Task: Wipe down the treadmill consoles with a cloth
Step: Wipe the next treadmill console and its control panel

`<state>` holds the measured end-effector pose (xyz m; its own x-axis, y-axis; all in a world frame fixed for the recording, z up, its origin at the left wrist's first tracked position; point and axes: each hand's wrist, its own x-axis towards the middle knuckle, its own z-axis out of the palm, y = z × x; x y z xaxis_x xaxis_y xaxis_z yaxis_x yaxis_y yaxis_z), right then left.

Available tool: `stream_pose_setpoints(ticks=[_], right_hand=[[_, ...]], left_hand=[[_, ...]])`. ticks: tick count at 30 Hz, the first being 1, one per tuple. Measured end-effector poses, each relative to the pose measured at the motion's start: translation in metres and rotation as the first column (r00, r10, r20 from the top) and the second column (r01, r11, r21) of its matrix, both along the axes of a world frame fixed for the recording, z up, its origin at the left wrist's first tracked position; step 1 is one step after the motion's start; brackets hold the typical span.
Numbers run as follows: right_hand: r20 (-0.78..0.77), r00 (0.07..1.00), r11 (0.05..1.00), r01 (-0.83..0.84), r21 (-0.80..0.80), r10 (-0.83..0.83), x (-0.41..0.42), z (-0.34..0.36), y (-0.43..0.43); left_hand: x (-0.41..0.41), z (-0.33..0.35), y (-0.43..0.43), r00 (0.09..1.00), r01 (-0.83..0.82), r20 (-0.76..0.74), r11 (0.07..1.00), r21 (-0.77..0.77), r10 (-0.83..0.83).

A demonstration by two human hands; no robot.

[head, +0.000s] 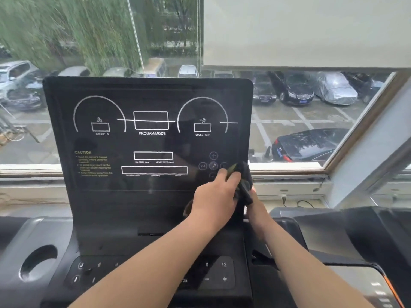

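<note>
Treadmill console (138, 203) seen from the runner's position, facing a window (311, 121) that overlooks parked cars.

(a) The cloth (245, 182), dark with an olive patch, lies bunched against the lower right corner of the upright display panel (66, 138). It covers part of the round music buttons (213, 166) there and reaches the panel's right edge.

(b) The left hand (214, 197) crosses in front of the panel. Its fingers are curled round the cloth and hold it against the panel face.

(c) The right hand (256, 200) sits at the panel's right edge, just behind and under the cloth and touching it. The cloth hides its fingers, so whether they are spread or closed cannot be told.

(d) The display markings read INCLINE, PROGAM/MODE and SPEED across the upper half. A CAUTION notice is at the lower left.

(e) On the console's near edge, under the forearms, is a keypad (224, 272) with numbers and plus and minus signs. A round cup holder (37, 262) is at the near left corner.

(f) A second console (355, 236) stands just beside the first, on its right.

(g) A pale roller blind (311, 30) covers the upper right of the window.
</note>
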<state>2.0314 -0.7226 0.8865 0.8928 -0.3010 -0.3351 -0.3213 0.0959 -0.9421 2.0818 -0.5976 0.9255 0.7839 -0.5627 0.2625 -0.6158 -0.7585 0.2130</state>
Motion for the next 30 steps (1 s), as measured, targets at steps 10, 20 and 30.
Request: stream_pose_setpoints(ticks=[10,20,30], right_hand=[[0.010,0.998,0.998,0.055,0.042,-0.056,0.000,-0.002,0.003],[-0.108,0.984,0.977,0.119,-0.177,-0.139,0.002,-0.006,0.027],[-0.026,0.962,0.921,0.251,-0.299,-0.271,-0.021,0.000,0.046]], left_hand=[[-0.025,-0.006,0.014,0.974,-0.041,-0.213,0.989,0.143,0.071],[-0.066,-0.034,0.046,0.973,0.092,-0.230,0.937,0.337,-0.013],[-0.048,-0.021,0.058,0.983,0.159,-0.155,0.883,0.443,-0.099]])
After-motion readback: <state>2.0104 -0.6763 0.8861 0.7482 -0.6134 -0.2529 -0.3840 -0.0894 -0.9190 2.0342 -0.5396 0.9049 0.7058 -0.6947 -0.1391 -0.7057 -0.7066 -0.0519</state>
